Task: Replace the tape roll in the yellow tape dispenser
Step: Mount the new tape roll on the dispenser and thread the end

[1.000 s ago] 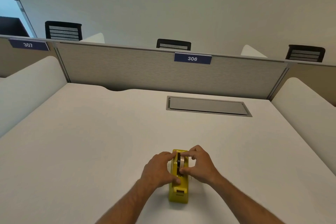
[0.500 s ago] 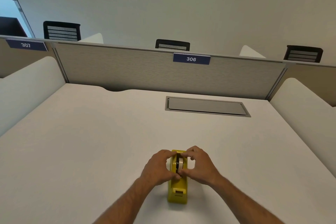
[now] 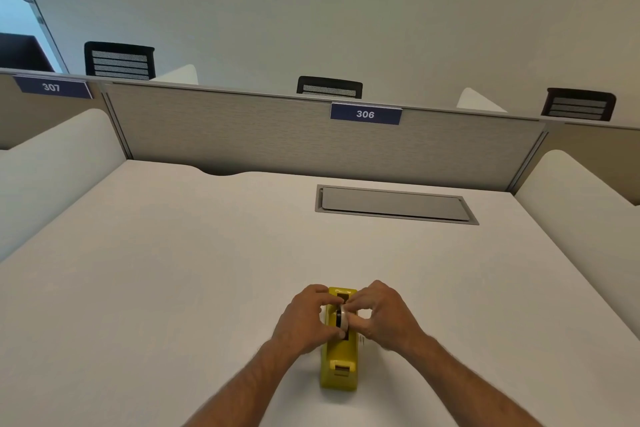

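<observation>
A yellow tape dispenser lies lengthwise on the white desk, its cutter end toward me. A whitish tape roll on a dark core stands upright in the dispenser's slot, rising a little above the yellow body. My left hand grips the roll from the left, its fingers curled over the top and thumb low. From the right, my right hand pinches the same roll between fingertips and thumb. The lower part of the roll is hidden inside the dispenser.
A grey cable hatch is set flush into the desk at the back right. A grey partition with a "306" label closes the far edge. White side panels flank the desk; chair backs show beyond.
Both hands have closed tighter around the tape roll, and the roll now stands slightly higher out of the slot. The dispenser has stayed in place.
</observation>
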Demonstrator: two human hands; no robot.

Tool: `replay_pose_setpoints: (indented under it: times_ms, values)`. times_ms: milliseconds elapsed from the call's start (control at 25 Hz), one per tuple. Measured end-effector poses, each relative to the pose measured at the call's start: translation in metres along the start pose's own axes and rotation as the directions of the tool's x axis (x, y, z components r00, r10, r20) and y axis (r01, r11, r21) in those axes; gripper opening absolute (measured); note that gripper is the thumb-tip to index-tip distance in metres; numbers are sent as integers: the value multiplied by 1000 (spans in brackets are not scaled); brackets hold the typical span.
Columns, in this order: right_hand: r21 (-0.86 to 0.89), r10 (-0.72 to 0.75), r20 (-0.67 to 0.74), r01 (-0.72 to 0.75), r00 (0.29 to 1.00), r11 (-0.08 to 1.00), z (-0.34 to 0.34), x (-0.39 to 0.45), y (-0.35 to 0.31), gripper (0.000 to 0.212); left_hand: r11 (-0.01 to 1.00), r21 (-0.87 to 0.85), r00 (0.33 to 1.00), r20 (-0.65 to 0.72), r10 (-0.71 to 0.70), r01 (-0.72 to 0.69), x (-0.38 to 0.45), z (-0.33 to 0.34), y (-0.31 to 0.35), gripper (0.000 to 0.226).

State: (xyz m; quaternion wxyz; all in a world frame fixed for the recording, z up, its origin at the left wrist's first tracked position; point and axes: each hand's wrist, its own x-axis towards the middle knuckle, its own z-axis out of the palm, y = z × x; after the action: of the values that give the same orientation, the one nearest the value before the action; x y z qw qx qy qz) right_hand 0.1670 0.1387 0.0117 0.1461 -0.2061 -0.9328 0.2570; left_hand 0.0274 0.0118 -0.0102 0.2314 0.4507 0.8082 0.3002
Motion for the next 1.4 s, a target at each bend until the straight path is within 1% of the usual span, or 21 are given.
replay_pose_setpoints:
  times_ms: [120,240,320,360,480,560,760,800,920,960,1080,1200,1280,1400]
  values:
    - [-23,4,49,-3,999,1000,-1,0,-1,26,1000,-5,1000,-3,2,-2,0,-2,2,65]
    - [14,15,34,-16,999,1000,-2,2,1,13,1000,-14,1000,-4,0,0,0,-2,3,64]
    - [32,28,23,-29,999,999,-2,4,0,12,1000,-10,1000,-6,-3,3,1,-2,4,64]
    - [24,32,26,-32,999,999,-3,4,0,15,1000,-5,1000,-5,-6,6,1,-2,4,63]
    - [-35,15,75,-13,997,999,-3,4,0,34,1000,11,1000,-6,-9,9,1,-2,5,63]
    - [-61,3,103,3,995,998,-3,4,0,38,1000,15,1000,-6,-11,11,1,-3,6,63]
    - [22,32,67,-34,997,999,-5,6,1,16,1000,24,1000,-3,-12,12,0,-3,7,63]
    - [20,33,78,-34,996,999,-6,6,0,17,1000,27,1000,-4,-12,12,0,-3,7,63]
    - [-7,18,111,-18,994,1000,-6,4,0,28,999,32,1000,-5,-4,4,0,-4,8,62]
    - [0,19,108,-19,994,1000,-6,3,0,28,999,31,1000,-5,-5,5,1,-4,9,62]
    - [46,23,88,-27,996,999,-7,5,1,16,999,31,1000,-3,-13,13,1,-5,10,64]
    - [45,42,105,-47,994,998,-10,8,1,13,999,35,1000,2,-11,11,1,-6,10,65]
    - [15,45,123,-47,991,999,-10,10,0,17,999,37,1000,5,-12,12,1,-6,11,65]
    - [-52,27,162,-19,986,998,-10,10,1,38,999,39,1000,9,-17,16,2,-7,12,65]
